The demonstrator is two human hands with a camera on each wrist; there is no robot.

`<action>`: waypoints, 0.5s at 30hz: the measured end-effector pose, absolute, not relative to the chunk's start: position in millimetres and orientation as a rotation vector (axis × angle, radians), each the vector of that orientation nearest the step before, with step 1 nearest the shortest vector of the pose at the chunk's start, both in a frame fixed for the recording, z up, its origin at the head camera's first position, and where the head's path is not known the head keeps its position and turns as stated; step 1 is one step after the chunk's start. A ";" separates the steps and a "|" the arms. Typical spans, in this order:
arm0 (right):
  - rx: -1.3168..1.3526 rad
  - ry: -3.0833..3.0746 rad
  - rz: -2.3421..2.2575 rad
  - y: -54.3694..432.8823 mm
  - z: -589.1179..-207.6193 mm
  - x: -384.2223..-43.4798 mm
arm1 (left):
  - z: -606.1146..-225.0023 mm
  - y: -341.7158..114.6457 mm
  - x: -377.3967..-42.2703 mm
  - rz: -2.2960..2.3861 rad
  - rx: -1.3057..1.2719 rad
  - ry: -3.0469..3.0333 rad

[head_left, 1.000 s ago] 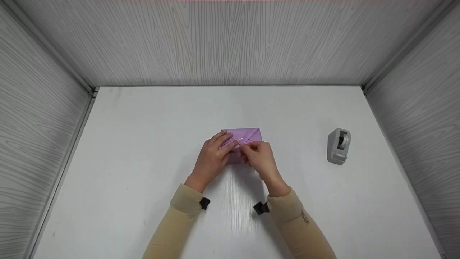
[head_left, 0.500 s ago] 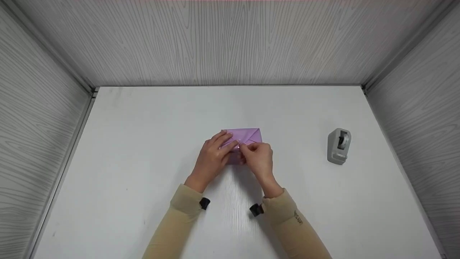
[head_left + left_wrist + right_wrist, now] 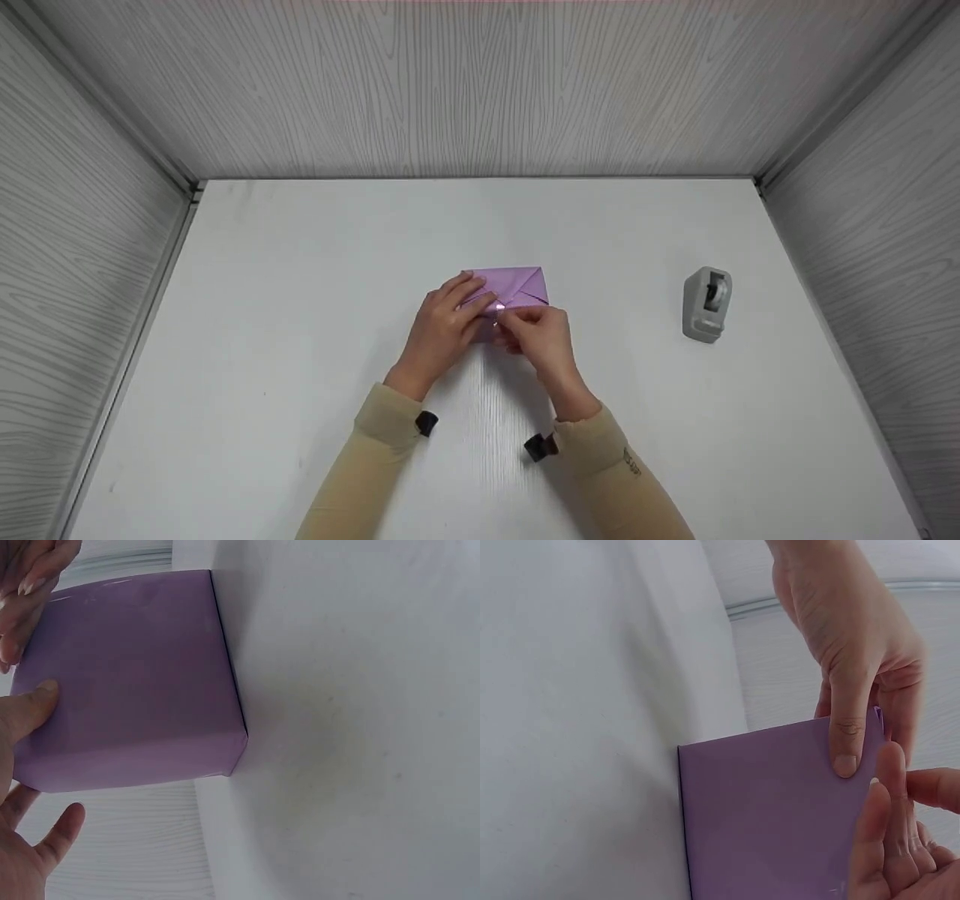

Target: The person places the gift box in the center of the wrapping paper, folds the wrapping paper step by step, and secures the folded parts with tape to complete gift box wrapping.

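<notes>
A small box wrapped in glossy purple paper (image 3: 511,282) sits on the table, its folded flaps facing up. The left hand (image 3: 442,330) grips its left part, fingers over the top and the thumb (image 3: 37,709) against the near side. At the near top edge, the right hand (image 3: 538,330) has its thumb and forefinger together on a shiny piece of clear tape (image 3: 500,307), just right of the left fingertips. Several right fingers (image 3: 874,829) lie close along the box's near side in the right wrist view. The fingers partly hide the tape.
A grey tape dispenser (image 3: 705,306) with a roll in it stands on the right part of the white table (image 3: 300,262). Grey wood-grain panels (image 3: 480,90) wall the table at the back and both sides.
The right hand has shifted slightly toward the person, from the flaps to the box's near top edge, uncovering more of the right flap. The left hand and box have hardly moved.
</notes>
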State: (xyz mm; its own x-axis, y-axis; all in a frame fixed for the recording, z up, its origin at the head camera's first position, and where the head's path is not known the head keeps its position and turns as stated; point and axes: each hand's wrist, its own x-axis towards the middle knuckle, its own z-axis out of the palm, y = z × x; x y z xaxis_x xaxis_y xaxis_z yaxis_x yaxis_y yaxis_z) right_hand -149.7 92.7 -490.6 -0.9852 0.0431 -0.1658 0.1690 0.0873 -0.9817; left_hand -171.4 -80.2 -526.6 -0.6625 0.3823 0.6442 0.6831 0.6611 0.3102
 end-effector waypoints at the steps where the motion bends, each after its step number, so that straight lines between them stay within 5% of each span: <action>1: 0.228 2.223 -2.060 92.6 -490.8 -149.4 | -526.6 -80.4 -171.2 -0.739 -0.824 -2.337; 15: 0.054 2.611 -1.744 94.4 -492.0 -149.7 | -525.1 -79.9 -170.6 -0.736 -0.822 -2.342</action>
